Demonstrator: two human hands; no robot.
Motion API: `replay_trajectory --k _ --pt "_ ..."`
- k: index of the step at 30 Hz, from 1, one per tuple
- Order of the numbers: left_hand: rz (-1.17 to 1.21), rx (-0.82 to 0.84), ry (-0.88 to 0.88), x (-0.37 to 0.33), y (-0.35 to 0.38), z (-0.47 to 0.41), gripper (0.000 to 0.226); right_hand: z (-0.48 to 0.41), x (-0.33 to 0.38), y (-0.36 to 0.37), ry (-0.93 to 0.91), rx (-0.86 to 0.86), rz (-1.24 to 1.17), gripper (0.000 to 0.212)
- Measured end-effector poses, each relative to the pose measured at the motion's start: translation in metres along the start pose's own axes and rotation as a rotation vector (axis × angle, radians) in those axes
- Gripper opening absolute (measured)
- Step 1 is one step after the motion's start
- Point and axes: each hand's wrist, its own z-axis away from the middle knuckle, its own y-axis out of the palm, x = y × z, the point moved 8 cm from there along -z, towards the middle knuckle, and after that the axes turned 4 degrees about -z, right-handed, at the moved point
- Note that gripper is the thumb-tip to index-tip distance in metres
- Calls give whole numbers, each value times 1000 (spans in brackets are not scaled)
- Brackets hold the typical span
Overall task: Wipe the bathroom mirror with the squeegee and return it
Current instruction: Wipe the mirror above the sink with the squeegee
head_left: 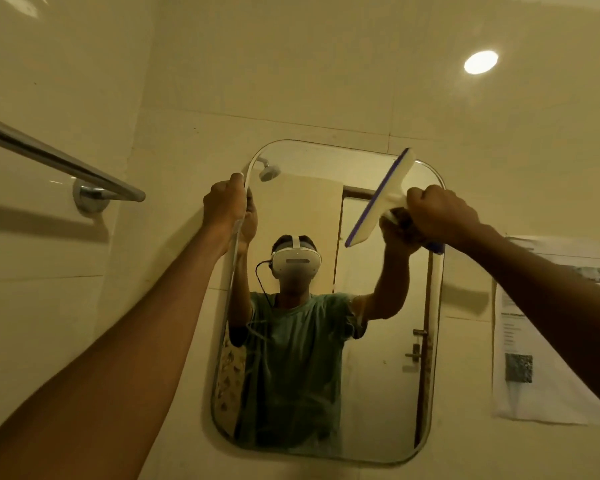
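He stands close to the mirror (pixel 374 393) with both arms raised, and the wiping step looks to be in hand. The right hand (pixel 439 214) has its grip closed tight round the handle of the squeegee (pixel 381 199), fist curled, so the handle itself is mostly hidden. The squeegee is up at the far right top corner of the mirror, its white blade tilted on a slant with the purple rubber edge facing left. The reflected hand sits just behind it, so the blade must be near the glass, though I cannot tell whether the rubber lies flat on it. The left hand (pixel 224 202) has its grip pinched over the mirror's top left edge, fingers wrapped behind, as if steadying it. A towel rail (pixel 59 161) runs along the left wall and a printed sheet (pixel 534 327) hangs to the right of the mirror.

To my eye most of the glass below is not yet covered. The next move calls for squaring the blade, pressing the rubber evenly, and drawing it across or down in one stroke
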Motion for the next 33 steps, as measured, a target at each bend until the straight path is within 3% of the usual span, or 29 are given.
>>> replay_trajectory --k 6,9,15,21,25,28,33 --pt "-87 -28 68 4 -3 4 38 -15 17 1 -49 -27 -310 65" --pt "-117 -31 87 4 -3 5 38 -23 41 -2 -72 -29 -478 52" --pt "-136 -17 82 8 -5 7 42 -10 37 14 11 -74 -562 42" --pt "-146 -6 80 16 -4 6 41 42 5 64 197 -133 -760 54" --pt "-164 0 110 17 -5 8 44 64 12 56 273 -164 -768 46" --pt "-199 -6 142 17 -6 10 44 31 20 20 234 -232 -753 44" --pt "-243 -21 154 27 -5 13 47 -15 19 7 328 -276 -706 50"
